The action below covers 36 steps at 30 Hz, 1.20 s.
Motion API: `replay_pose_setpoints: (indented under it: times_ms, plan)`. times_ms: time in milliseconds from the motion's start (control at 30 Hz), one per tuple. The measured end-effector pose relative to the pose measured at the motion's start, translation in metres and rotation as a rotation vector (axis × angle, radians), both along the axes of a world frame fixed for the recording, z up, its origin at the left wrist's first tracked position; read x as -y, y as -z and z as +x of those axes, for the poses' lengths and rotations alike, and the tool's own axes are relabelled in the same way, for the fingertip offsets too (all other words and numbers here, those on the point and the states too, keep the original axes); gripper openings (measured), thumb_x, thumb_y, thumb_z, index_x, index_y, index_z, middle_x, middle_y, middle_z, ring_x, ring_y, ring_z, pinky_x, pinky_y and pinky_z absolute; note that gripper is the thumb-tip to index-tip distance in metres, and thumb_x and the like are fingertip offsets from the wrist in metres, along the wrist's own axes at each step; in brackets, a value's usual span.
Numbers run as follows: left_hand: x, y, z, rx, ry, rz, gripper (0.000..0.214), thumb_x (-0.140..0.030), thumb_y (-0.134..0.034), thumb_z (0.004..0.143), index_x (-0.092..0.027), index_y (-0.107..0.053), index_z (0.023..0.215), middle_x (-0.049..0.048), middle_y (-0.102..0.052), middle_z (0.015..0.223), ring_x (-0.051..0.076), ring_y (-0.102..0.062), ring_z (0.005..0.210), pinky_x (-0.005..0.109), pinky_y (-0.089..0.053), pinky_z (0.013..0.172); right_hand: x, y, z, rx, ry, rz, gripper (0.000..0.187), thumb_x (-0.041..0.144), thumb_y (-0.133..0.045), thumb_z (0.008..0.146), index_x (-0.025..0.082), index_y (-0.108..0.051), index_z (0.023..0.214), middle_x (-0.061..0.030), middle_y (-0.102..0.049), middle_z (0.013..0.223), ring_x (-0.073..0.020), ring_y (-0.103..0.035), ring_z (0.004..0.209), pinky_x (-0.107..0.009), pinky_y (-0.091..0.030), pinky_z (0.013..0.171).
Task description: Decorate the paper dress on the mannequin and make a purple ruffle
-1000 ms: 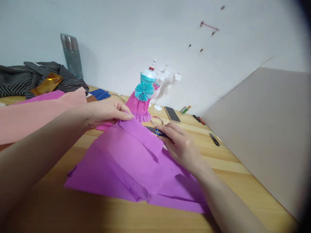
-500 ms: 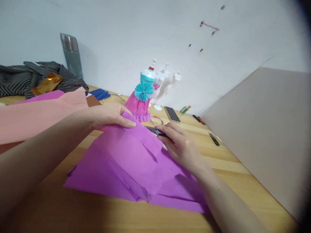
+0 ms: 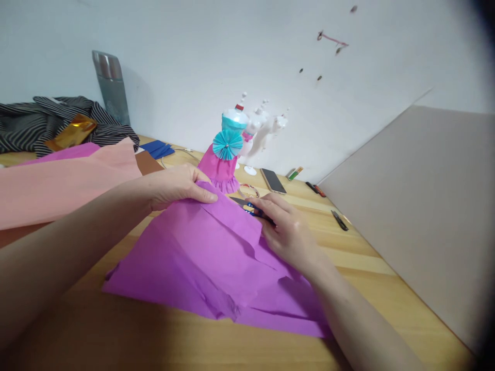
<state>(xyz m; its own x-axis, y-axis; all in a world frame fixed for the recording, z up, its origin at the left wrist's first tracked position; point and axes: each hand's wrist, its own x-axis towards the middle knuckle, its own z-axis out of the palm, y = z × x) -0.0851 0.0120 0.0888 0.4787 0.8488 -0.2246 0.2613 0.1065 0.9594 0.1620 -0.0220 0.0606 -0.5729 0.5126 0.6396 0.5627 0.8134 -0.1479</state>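
A large sheet of purple tissue paper (image 3: 201, 268) lies crumpled on the wooden table (image 3: 359, 252). My left hand (image 3: 176, 184) pinches the paper's far edge, thumb on top. My right hand (image 3: 288, 232) grips blue-handled scissors (image 3: 247, 206), whose blades lie along the paper's far right edge. Just behind stands a small mannequin (image 3: 227, 154) in a pink paper dress with a teal fan at the waist.
Pink and magenta paper sheets (image 3: 58, 180) lie at the left, with striped cloth (image 3: 50, 121) and a steel flask (image 3: 110, 85) behind. A phone (image 3: 273, 181), white mannequins (image 3: 266, 129), pens (image 3: 316, 189) and a clip (image 3: 339, 220) sit near the wall. A grey board (image 3: 429, 206) leans at right.
My left hand has slid a little right along the paper's far edge and pressed it lower. The right hand with the scissors has hardly moved.
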Motion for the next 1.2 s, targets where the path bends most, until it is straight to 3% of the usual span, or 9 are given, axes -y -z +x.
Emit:
replay_pose_setpoints:
  times_ms: [400, 767, 1200]
  plan:
    - [0.002, 0.0, 0.006, -0.109, -0.021, 0.123, 0.017, -0.031, -0.072, 0.063, -0.014, -0.071, 0.067, -0.0003, -0.058, 0.051, 0.011, -0.049, 0.047, 0.024, -0.036, 0.048, 0.001, 0.0, -0.002, -0.032, -0.032, -0.031, 0.027, 0.006, -0.05, 0.089, 0.017, -0.06, 0.112, -0.0061, -0.058, 0.083, -0.0162, -0.057, 0.075, -0.028, -0.047, 0.06]
    - [0.011, -0.006, 0.009, -0.07, -0.024, 0.098, 0.011, -0.024, -0.068, 0.066, -0.013, -0.069, 0.065, -0.0034, -0.051, 0.047, 0.008, -0.045, 0.045, 0.022, -0.031, 0.046, 0.004, 0.0, -0.002, -0.025, 0.004, -0.051, 0.03, 0.005, -0.047, 0.088, 0.017, -0.06, 0.113, -0.0059, -0.056, 0.081, -0.0162, -0.056, 0.073, -0.027, -0.046, 0.058]
    - [0.007, -0.001, 0.009, -0.078, -0.039, 0.072, 0.012, -0.029, -0.071, 0.064, -0.017, -0.068, 0.063, -0.0009, -0.058, 0.051, 0.011, -0.051, 0.046, 0.024, -0.037, 0.046, 0.003, 0.001, -0.003, -0.017, -0.004, -0.026, 0.027, 0.005, -0.047, 0.09, 0.017, -0.058, 0.112, -0.0059, -0.055, 0.082, -0.0166, -0.056, 0.075, -0.027, -0.045, 0.059]
